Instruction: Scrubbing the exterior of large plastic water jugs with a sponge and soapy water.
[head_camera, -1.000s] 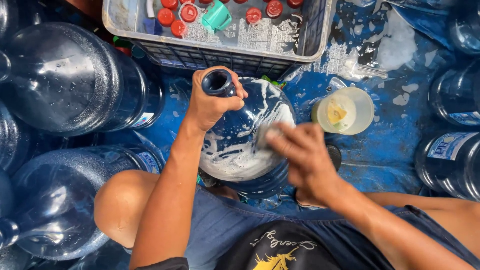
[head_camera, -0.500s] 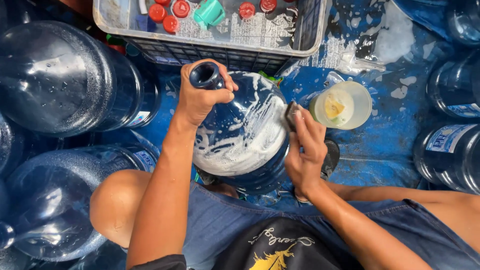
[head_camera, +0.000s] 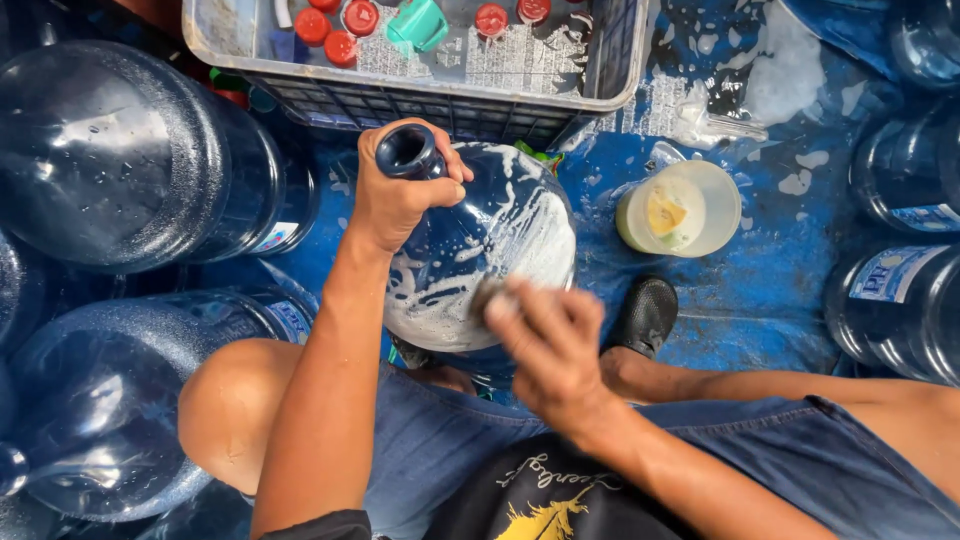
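Left hand (head_camera: 400, 200) clasping soapy jug (head_camera: 490, 250) neck, right hand (head_camera: 550, 350) pressing scrubber (head_camera: 492, 297) below

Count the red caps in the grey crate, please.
5 red caps show in the grey crate: three at upper left, two further right. More may lie beyond the frame's top.

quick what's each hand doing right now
Left hand: closed around the neck of the soapy blue jug.
Right hand: pressed against the jug's side, blurred; something small under the fingertips, cannot tell what.
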